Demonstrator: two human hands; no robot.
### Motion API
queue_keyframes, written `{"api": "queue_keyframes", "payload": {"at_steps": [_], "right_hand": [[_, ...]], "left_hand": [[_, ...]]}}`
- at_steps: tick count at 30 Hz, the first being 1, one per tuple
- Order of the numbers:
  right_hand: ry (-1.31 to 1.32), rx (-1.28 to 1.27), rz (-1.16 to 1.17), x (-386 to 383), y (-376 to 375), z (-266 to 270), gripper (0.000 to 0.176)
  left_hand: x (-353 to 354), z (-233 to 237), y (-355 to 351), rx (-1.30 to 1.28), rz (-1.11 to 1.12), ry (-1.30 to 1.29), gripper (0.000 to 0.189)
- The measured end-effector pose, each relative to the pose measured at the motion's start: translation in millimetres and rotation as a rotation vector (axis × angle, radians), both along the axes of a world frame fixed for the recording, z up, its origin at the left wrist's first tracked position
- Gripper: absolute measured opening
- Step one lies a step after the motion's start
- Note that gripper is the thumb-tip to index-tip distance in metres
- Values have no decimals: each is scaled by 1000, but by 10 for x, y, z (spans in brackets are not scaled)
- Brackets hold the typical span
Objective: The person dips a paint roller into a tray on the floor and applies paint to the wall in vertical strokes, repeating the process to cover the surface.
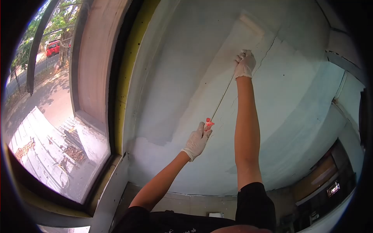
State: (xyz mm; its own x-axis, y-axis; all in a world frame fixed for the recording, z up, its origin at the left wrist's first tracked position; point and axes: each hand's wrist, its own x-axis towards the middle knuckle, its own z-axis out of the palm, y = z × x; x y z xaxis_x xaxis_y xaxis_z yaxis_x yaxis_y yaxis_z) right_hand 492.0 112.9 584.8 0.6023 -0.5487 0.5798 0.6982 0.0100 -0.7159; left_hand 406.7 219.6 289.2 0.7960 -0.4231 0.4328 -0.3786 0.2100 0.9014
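My left hand [197,141], in a white glove, is closed around the handle of a paint roller [251,25]; an orange-red and white part of the handle shows above the fingers. A thin metal rod runs from there up to my right hand [244,64], also gloved, which grips it near the roller end. The pale roller sleeve lies against the painted surface [217,81], blurred along its edges. Lighter, fresh-looking paint covers a broad band below it, beside darker grey-green patches. A thin dark crack runs just right of my right hand.
On the left, a window opening with a yellow-edged frame [130,73] looks out on a corrugated sheet [39,143], a road and a red vehicle [53,48]. A beam [345,66] juts in at the right. Dark shelving or an opening [326,186] sits lower right.
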Motion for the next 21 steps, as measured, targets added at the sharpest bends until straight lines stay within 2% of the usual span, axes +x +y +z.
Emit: {"api": "queue_keyframes", "payload": {"at_steps": [9,13,15,19,21], "right_hand": [[69,22,-11,-172,-48,-616,17],[112,73,9,-268,52,-1063,15],[159,112,-67,-297,135,-1285,15],[232,153,13,-405,195,-1732,16],[281,198,-20,-444,234,-1935,17]], "left_hand": [[-297,-435,91,49,-35,84,29],[-436,-895,138,90,12,114,29],[-522,-1057,216,110,4,168,30],[-674,-1434,357,180,21,227,34],[-778,-1628,411,183,34,257,35]]}}
